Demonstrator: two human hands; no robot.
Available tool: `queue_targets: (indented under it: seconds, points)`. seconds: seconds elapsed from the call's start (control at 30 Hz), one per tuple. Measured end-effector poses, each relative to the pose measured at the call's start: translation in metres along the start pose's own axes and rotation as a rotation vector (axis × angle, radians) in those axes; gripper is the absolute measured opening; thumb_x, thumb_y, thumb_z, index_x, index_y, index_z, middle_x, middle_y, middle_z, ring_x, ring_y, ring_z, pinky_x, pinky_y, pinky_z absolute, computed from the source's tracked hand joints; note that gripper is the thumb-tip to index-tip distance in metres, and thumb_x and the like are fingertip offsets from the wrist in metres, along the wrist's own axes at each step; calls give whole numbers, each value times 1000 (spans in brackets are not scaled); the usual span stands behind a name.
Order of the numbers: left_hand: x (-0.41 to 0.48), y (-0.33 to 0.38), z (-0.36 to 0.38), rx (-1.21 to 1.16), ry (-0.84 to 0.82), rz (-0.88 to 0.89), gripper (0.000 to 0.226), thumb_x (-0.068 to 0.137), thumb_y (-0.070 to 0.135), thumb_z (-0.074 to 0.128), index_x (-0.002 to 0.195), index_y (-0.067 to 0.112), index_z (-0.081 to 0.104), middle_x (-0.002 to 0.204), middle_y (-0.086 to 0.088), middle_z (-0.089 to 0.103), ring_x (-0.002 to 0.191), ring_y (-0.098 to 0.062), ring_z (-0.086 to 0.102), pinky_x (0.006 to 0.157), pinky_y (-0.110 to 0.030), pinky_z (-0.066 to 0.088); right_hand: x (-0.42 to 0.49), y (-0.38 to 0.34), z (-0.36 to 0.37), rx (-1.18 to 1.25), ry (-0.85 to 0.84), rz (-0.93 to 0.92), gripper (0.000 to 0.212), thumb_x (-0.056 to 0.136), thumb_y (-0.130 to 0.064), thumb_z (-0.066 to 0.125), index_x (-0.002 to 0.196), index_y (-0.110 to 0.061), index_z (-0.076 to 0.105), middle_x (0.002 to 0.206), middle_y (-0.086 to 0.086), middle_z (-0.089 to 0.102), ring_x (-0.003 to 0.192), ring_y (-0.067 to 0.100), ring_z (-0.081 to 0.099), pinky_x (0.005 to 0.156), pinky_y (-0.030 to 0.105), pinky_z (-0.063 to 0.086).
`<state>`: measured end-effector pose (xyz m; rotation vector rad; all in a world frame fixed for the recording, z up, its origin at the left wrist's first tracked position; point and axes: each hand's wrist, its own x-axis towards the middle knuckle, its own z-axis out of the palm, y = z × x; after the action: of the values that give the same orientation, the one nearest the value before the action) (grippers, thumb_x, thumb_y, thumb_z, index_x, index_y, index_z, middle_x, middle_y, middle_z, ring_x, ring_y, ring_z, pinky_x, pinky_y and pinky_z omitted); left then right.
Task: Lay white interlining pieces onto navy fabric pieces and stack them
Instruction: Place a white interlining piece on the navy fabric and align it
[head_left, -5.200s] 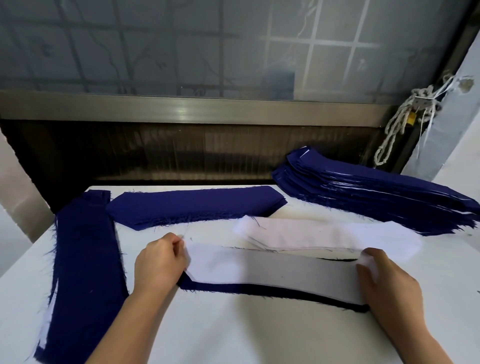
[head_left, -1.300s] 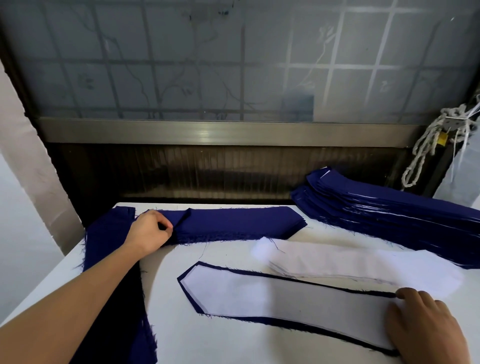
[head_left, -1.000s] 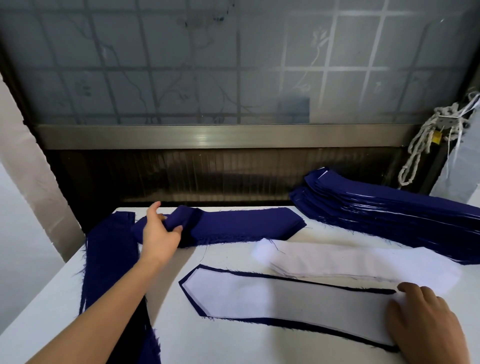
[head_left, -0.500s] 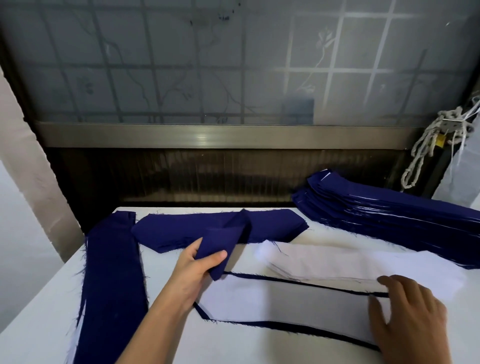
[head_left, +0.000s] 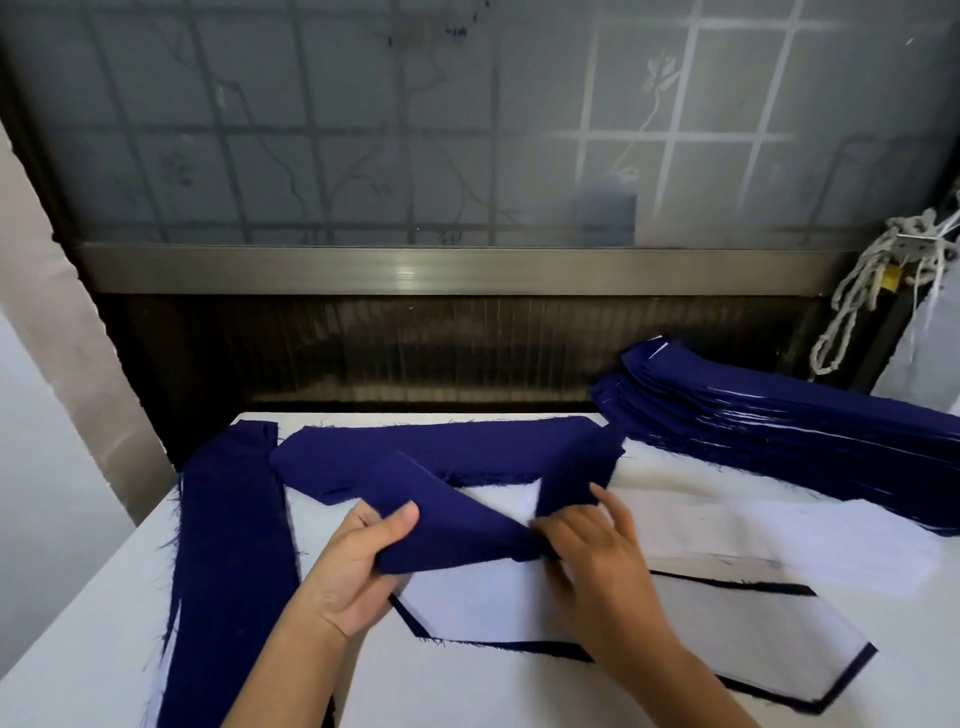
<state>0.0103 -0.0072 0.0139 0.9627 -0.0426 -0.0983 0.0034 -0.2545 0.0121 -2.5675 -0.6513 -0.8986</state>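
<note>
A long stack of navy strips runs down the left edge of the white table; its near end is cut off by the bottom of the frame, and a sliver of white shows under it. Behind, a flat pile of navy pieces lies along the table's back edge. The left hand pinches one end of a navy fabric piece, thumb on top and fingers hidden beneath. The piece sags to the right hand and then rises towards the back pile. The right hand is blurred: its fingers touch the cloth, but whether they pinch it I cannot tell. Both forearms cover part of a white interlining piece lying on a navy piece, whose dark border shows all round. Beyond it lies a pile of white interlining, and further right a tall stack of navy pieces runs out of frame. Bare table lies near left.
</note>
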Motion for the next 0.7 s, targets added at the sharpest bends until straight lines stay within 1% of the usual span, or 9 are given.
queue_targets:
  seconds: [0.03, 0.13, 0.2, 0.27, 0.37, 0.47, 0.57, 0.6, 0.7]
  points:
    - [1, 1, 1, -26, 28, 6, 13, 77, 3, 78, 71, 14, 71, 91, -10, 75, 86, -18, 74, 70, -27, 59, -6, 12, -5, -44, 10, 16, 31, 60, 0, 81, 86, -15, 74, 79, -4, 64, 75, 18, 63, 109, 42, 31]
    - [4, 4, 5, 44, 2, 76, 29, 76, 21, 80, 101, 10, 75, 113, -15, 72, 103, -23, 71, 80, -29, 58, -27, 48, -25, -149, 67, 29, 24, 60, 1, 82, 76, -15, 74, 75, -2, 61, 71, 23, 64, 105, 43, 34]
    - [4, 5, 10, 92, 86, 119, 35, 79, 23, 76, 110, 8, 73, 117, -15, 71, 108, -25, 69, 81, -30, 58, -43, 69, -42, -213, 124, 45, 6, 75, -9, 70, 77, -14, 73, 79, -1, 64, 74, 25, 65, 106, 42, 33]
    - [5, 5, 12, 202, 205, 168, 35, 80, 22, 76, 112, 8, 71, 113, -11, 73, 105, -24, 71, 76, -29, 59, -57, 85, -59, -262, 132, 101, 21, 85, -21, 54, 78, -13, 72, 83, 1, 68, 81, 26, 67, 106, 46, 32]
    - [2, 8, 15, 446, 345, 258, 23, 84, 23, 76, 106, 15, 72, 102, 1, 77, 94, -14, 73, 72, -26, 57, -75, 102, -83, -301, 167, 192, 27, 89, -22, 48, 80, -8, 70, 84, 3, 70, 86, 21, 65, 104, 54, 34]
    - [-1, 8, 11, 613, 438, 319, 13, 88, 27, 74, 99, 20, 73, 93, 11, 76, 86, -6, 72, 64, -18, 54, -86, 110, -99, -143, 277, 454, 8, 84, -4, 70, 87, -10, 66, 81, 1, 67, 76, 25, 62, 100, 53, 39]
    - [-7, 0, 6, 786, 463, 347, 9, 90, 30, 72, 97, 24, 73, 91, 14, 76, 85, -4, 71, 74, -26, 54, -90, 104, -104, 152, 341, 743, 29, 81, 1, 73, 100, -18, 61, 83, -1, 63, 78, 24, 59, 79, 20, 46]
    - [-9, -4, 4, 851, 465, 360, 7, 90, 30, 72, 96, 25, 73, 90, 14, 75, 83, -3, 70, 74, -27, 54, -91, 100, -103, 199, 347, 800, 31, 82, -1, 71, 102, -21, 59, 83, -2, 63, 76, 19, 59, 72, 18, 44]
    - [-14, -17, -2, 1129, 502, 386, 13, 89, 32, 71, 78, 26, 68, 70, 15, 70, 67, -6, 65, 63, -32, 54, -94, 96, -97, 195, 316, 881, 31, 87, -7, 67, 107, -27, 54, 81, -1, 63, 70, 18, 58, 65, 36, 40]
